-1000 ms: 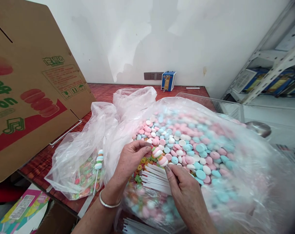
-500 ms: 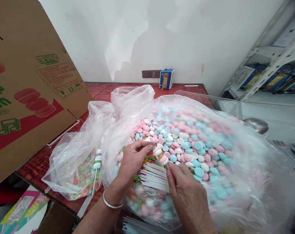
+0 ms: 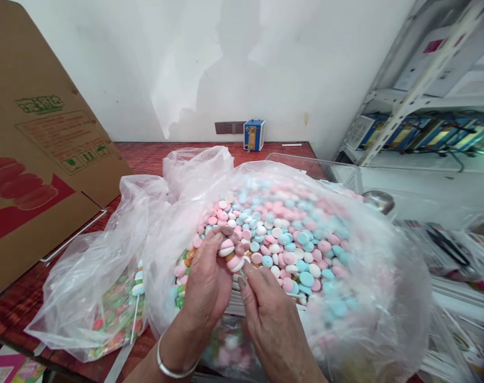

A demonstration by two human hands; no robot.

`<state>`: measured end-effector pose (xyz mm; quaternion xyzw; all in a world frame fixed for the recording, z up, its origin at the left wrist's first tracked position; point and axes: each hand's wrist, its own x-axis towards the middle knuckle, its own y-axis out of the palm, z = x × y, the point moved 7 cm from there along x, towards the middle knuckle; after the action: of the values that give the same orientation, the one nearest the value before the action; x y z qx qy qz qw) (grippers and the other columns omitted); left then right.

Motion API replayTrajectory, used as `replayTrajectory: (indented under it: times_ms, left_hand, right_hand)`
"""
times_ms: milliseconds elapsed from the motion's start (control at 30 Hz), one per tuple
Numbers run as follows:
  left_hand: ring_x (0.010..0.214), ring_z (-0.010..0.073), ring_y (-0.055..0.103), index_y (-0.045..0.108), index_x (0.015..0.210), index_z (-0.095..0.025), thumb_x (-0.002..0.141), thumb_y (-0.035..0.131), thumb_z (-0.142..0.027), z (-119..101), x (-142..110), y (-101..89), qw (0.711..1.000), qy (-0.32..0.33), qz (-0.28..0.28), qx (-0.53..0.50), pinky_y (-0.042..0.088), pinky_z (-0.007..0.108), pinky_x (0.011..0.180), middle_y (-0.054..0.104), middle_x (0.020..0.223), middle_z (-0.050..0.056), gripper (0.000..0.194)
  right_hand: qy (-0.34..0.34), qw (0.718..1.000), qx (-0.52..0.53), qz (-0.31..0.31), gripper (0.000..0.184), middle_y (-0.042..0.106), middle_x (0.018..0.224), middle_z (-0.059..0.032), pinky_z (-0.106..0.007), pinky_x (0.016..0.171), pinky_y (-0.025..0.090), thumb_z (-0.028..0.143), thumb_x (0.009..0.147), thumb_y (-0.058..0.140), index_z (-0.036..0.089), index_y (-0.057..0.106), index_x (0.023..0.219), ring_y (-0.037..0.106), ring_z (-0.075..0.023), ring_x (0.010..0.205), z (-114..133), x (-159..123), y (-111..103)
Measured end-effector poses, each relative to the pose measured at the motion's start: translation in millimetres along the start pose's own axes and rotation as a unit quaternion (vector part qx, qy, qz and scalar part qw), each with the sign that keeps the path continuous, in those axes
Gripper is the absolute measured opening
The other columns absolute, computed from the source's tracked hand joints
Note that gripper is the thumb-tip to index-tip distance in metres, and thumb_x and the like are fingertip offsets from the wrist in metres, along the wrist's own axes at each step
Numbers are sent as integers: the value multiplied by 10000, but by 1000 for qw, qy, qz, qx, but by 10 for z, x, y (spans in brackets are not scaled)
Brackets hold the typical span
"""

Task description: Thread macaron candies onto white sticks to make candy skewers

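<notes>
A big clear plastic bag [image 3: 385,298] lies open before me, full of pink, blue and white round candies [image 3: 301,250]. My left hand [image 3: 207,282] is closed around a stack of pink and white candies [image 3: 230,254] at the bag's near edge. My right hand [image 3: 265,314] pinches the thin white stick [image 3: 242,273] just under that stack. A bunch of white sticks [image 3: 234,303] lies beneath both hands, mostly hidden. Small ring-shaped candies in orange and green [image 3: 183,266] show by my left thumb.
A smaller clear bag [image 3: 85,287] with mixed coloured candies and one finished candy skewer [image 3: 138,290] lies at the left on the red wooden table [image 3: 146,154]. A large cardboard box [image 3: 30,159] leans at far left. A blue device [image 3: 253,134] stands by the wall; metal shelving [image 3: 417,106] is right.
Both hands moved closer together. My left hand has closed over the candy stack, and my right fingers moved from the loose sticks up to the stick under it. The view shifted rightward.
</notes>
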<state>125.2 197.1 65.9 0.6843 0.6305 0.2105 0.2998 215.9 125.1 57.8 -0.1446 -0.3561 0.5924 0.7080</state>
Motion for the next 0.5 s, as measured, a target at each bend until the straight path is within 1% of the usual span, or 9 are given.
replayTrajectory:
  times_ms: [33,67,100,200,233,300,400,500]
  left_hand:
    - [646,70,502,622,884,-160,904,584,-245,-15,-8,-17,1000,10,-7,-6,425,163,567,502,753,-15,95]
    - [636,66,484,617,897,-166,905,583,-248,-14,-18,-36,1000,11,-16,-10,412,157,555,496,760,-18,89]
    - [631,65,473,614,907,-170,905,584,-259,2,-30,-50,1000,6,-24,-10,402,156,541,493,769,-18,94]
    - [629,73,473,596,878,-172,914,572,-304,63,-76,-37,999,-6,-38,11,410,163,542,492,768,-15,139]
    - [631,77,480,588,857,-173,918,565,-312,80,-95,-23,999,-3,-42,22,418,166,550,498,758,-14,153]
    - [638,90,502,567,820,-186,929,540,-330,122,-138,-4,997,12,-48,51,440,180,574,526,741,-11,183]
    - [671,127,558,572,834,-213,962,474,-408,229,-210,-45,986,35,-52,158,474,225,599,608,772,10,253]
    - [775,179,628,619,954,-229,993,385,-499,350,-256,-137,954,60,-33,291,517,283,670,692,906,47,359]
  right_hand:
    - [-2,1000,-10,0,369,715,1124,-115,-272,722,522,217,1004,357,188,604,1276,707,-212,897,-11,-32,10]
    - [-6,1000,-16,1,385,734,1096,-105,-267,711,523,210,999,354,189,597,1298,722,-211,869,-21,-66,24]
    - [-7,1000,-19,3,383,752,1033,-87,-262,692,521,197,992,349,191,612,1271,732,-208,829,-30,-98,37]
    - [5,999,-30,11,328,740,783,-33,-245,564,471,183,976,345,204,664,1051,723,-195,654,-55,-161,62]
    - [11,999,-33,13,309,725,730,-23,-241,526,446,194,979,348,207,657,985,712,-190,610,-59,-168,63]
    - [24,999,-33,17,307,714,692,-19,-233,511,426,218,998,342,212,632,896,707,-182,588,-60,-170,60]
    - [33,999,-30,13,331,727,711,-28,-231,526,425,265,1028,331,215,628,890,711,-181,605,-39,-156,56]
    - [45,999,-20,-5,336,734,727,-18,-240,500,387,307,1038,343,222,646,920,686,-173,582,-31,-109,21]
